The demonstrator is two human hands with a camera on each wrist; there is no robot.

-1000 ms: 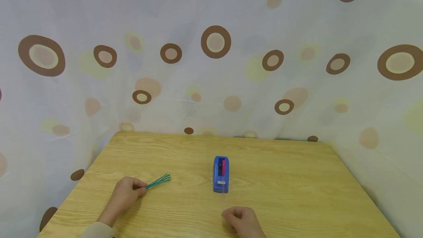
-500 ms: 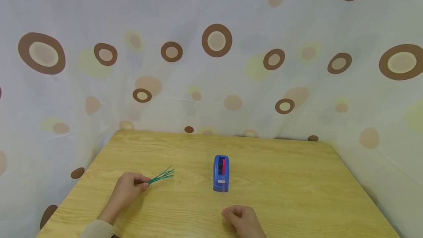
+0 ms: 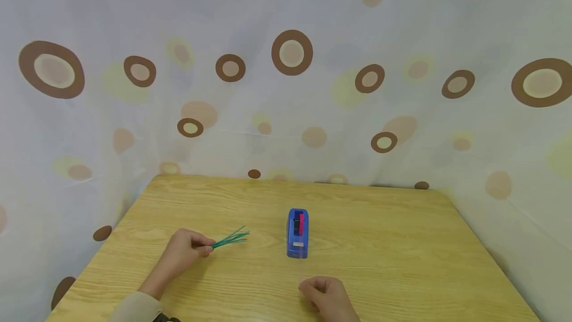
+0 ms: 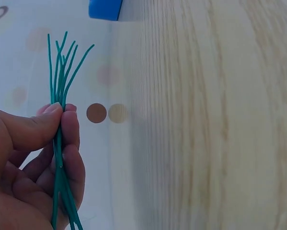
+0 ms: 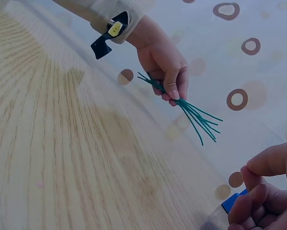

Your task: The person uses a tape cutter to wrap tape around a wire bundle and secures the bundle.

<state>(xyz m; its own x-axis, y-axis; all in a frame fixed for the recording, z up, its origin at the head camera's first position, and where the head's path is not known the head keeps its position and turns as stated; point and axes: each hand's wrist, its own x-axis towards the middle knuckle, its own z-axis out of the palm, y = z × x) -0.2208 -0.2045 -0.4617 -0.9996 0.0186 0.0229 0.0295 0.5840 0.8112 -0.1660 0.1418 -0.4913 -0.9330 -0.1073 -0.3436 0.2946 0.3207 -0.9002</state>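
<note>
My left hand (image 3: 185, 251) pinches a bundle of thin green wire-like strands (image 3: 231, 239) between thumb and fingers. In the left wrist view the strands (image 4: 59, 177) cross the palm and fan out past the fingertips. A blue tape dispenser (image 3: 292, 247) with a pink-cored roll stands mid-table. From it a strip of clear tape (image 3: 301, 266) stretches toward me. Its end is pinched between the thumb and forefinger of my right hand (image 3: 330, 297). The right wrist view shows that hand (image 5: 272, 191) with its fingers curled; the tape itself is hard to make out there.
All this is on a wood-grain table (image 3: 393, 242). A pale curtain (image 3: 330, 29) with brown and yellow spots hangs behind and at both sides of it. A dark strap (image 5: 109, 36) is on the left wrist, over a light sleeve.
My left hand has moved right and slightly away from me with the green strands, closer to the tape dispenser. The right hand has stayed nearly still, holding the tape end.
</note>
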